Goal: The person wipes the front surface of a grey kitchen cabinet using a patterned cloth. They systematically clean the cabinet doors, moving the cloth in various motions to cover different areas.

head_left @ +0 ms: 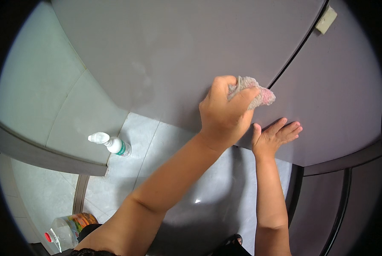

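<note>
Bunched in my left hand [225, 106] is a grey cleaning cloth [246, 90] with a pink patch. My fingers are wrapped round it, and it is at the smooth grey panel [165, 51], near the lower end of a dark vertical seam. Lower and to the right, my right hand [274, 137] has its fingers spread against the neighbouring grey panel [336, 94]. Nothing is in that hand.
A white spray bottle [116, 145] with a green label stands on the tiled floor [150, 136] to the left. At lower left is a large clear jug [65, 232] with a red cap. A pale block [326, 20] sits on the right panel, upper right.
</note>
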Tool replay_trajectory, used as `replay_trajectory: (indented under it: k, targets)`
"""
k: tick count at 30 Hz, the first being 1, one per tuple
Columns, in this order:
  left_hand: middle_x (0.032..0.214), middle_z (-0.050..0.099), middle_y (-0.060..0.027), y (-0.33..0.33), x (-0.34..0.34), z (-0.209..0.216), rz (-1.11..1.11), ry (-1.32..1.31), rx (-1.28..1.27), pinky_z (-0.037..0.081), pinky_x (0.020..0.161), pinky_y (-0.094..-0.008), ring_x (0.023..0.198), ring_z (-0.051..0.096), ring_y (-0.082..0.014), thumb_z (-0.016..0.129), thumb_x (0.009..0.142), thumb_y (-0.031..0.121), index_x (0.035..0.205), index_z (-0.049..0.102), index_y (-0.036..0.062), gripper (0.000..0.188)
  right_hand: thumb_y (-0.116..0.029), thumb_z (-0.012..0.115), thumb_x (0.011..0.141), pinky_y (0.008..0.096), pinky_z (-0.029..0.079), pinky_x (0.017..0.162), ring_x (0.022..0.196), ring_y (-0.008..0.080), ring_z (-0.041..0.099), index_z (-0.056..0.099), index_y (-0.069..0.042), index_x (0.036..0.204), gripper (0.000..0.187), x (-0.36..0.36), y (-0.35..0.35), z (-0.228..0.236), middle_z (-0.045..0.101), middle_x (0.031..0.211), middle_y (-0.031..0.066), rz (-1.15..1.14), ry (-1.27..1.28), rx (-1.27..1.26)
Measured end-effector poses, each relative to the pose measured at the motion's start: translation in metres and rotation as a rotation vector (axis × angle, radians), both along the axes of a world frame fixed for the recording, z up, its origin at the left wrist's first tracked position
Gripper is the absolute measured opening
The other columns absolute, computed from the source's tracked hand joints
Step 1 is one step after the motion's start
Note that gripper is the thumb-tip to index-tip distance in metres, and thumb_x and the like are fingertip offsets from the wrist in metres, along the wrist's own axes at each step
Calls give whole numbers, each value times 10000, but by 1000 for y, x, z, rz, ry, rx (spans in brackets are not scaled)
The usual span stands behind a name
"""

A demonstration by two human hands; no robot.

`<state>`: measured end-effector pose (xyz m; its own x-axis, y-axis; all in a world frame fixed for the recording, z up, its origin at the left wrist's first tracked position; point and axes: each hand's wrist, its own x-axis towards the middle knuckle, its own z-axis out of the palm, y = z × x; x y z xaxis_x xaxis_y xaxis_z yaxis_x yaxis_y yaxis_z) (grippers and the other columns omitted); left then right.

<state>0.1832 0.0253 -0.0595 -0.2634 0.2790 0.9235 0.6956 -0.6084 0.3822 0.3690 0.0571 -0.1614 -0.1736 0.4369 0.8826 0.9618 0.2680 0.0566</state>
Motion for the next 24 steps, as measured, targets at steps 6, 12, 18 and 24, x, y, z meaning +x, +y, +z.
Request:
replay_trajectory:
  k: [6, 12, 18, 24]
  targets:
    - [957, 581, -108, -18, 3, -103, -29, 155, -195, 528, 581, -340, 761, 617, -263, 765, 613, -25, 929, 706, 141, 363, -639, 332, 963, 614, -149, 1108, 1448, 433, -205, -53, -118, 1557, 878, -4, 3, 3, -169, 1587, 224, -4, -17, 40]
    - [914, 576, -43, -20, 0, -90, 1, 40, -211, 521, 551, -355, 716, 603, -233, 736, 694, 59, 890, 683, 173, 232, -635, 332, 965, 620, -150, 1103, 1447, 441, -200, -48, -114, 1557, 875, -4, 3, 0, -163, 1586, 233, -6, -13, 25]
    - [946, 592, -69, 11, -9, 47, 131, 127, 184, 493, 571, -316, 756, 579, -221, 738, 616, -9, 961, 686, 164, 389, -644, 319, 962, 617, -161, 1099, 1444, 442, -207, -63, -117, 1555, 880, 1, 3, -2, -172, 1584, 234, -1, -5, 33]
    - [947, 569, -61, -16, -6, -90, 4, 204, -237, 511, 581, -316, 766, 601, -228, 738, 667, 53, 968, 685, 189, 334, -644, 323, 962, 621, -158, 1099, 1443, 442, -211, -60, -128, 1557, 876, 0, 4, 1, -177, 1587, 217, 3, -22, 48]
